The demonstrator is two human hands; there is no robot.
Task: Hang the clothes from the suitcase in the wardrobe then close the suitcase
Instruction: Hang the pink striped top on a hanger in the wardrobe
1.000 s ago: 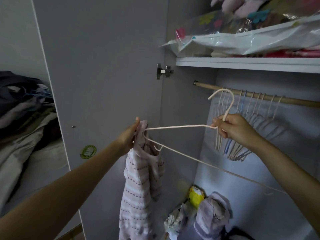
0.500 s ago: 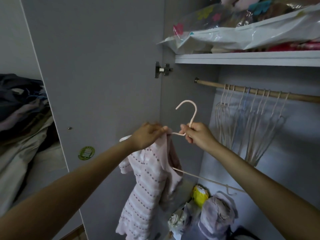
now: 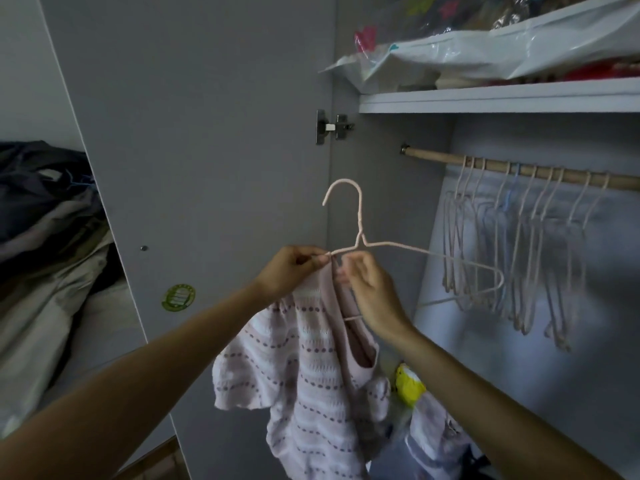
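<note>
Left hand (image 3: pixel 289 270) pinches the pink knitted garment (image 3: pixel 304 368) at its neckline against the pink hanger (image 3: pixel 360 233); right hand (image 3: pixel 367 289) pinches the fabric beside it; both shoulders should seat before reaching the rail (image 3: pixel 519 169).

Pink striped knit garment (image 3: pixel 304 368) hangs limp, its neckline partly threaded onto one arm of hanger (image 3: pixel 360 233). Hanger pale pink wire, hook up.

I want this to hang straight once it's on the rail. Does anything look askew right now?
Yes: the pink knit garment sits on only the left end of the pink hanger, bunched where the left hand and right hand pinch it. The hanger's right arm is bare, so the garment droops lopsided.
</note>
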